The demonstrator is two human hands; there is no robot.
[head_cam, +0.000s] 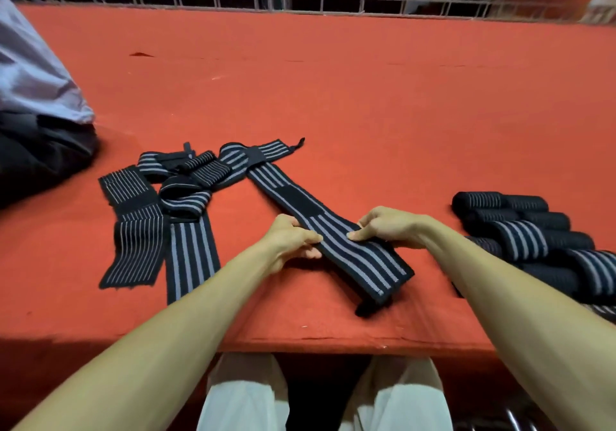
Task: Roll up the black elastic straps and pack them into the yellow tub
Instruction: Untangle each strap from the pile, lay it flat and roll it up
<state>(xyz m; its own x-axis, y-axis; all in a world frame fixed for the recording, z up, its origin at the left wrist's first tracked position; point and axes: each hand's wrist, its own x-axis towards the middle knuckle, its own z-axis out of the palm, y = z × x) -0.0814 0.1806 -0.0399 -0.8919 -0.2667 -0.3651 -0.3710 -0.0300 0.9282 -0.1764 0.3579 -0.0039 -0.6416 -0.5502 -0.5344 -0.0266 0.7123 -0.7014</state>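
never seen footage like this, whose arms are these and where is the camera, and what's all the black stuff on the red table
There is no machine here. It is one picture from a camera worn on a person's head, looking forward and down, so the two bare arms are that person's own. The left hand and right hand each pinch an edge of one long black striped strap lying on the red table. To its left lies a loose pile of unrolled straps. To its right is a stack of rolled straps. At the far left edge is part of another person's clothing.
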